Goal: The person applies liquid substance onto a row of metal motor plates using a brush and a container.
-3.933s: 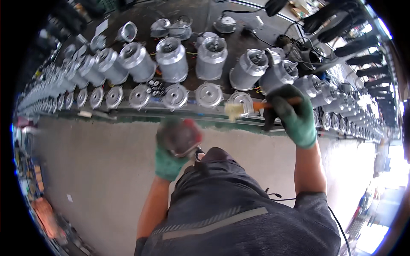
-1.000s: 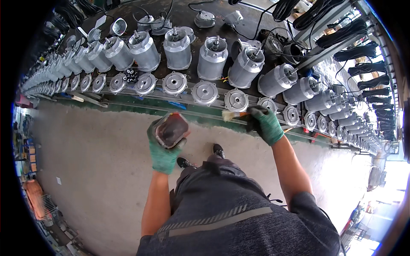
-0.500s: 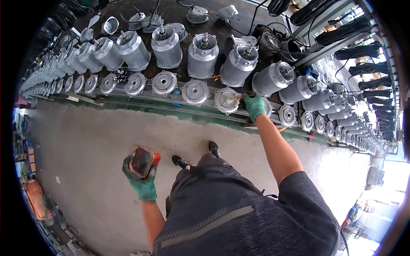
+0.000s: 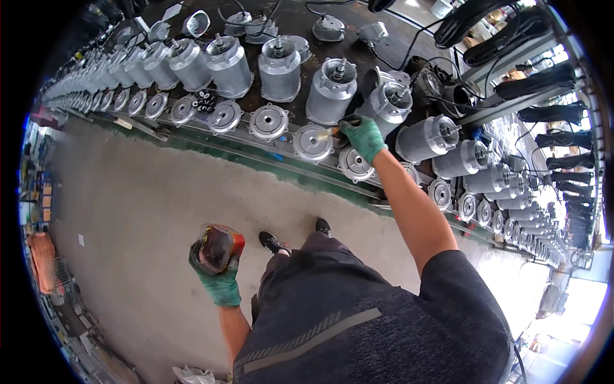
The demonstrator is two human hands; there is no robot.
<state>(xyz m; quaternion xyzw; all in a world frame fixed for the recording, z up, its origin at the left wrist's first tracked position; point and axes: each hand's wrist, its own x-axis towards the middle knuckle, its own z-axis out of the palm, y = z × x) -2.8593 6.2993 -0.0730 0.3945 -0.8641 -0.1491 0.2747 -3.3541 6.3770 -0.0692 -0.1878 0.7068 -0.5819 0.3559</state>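
In my right hand (image 4: 363, 139), gloved in green, is a small brush (image 4: 334, 132) with pale bristles. Its tip is over a round grey metal end cover (image 4: 312, 144) at the bench's front edge; contact is hard to make out. Another end cover (image 4: 356, 164) lies just below that hand. A silver motor housing (image 4: 331, 95) with an upright shaft stands behind the brushed cover. Low over the floor, my left hand (image 4: 219, 281), also gloved, grips a clear plastic tub (image 4: 216, 248) with dark contents and a red side.
Motor housings (image 4: 229, 69) and end covers (image 4: 268, 121) run in long rows along the bench both ways. Black cable bundles (image 4: 536, 80) hang from a metal frame at the right. Small black rings (image 4: 206, 102) lie between covers. My shoes (image 4: 272, 242) are on the concrete floor (image 4: 141, 211).
My right hand has moved the brush left, from one end cover to the neighbouring one. The tub stays in my left hand. The view has shifted along the bench.
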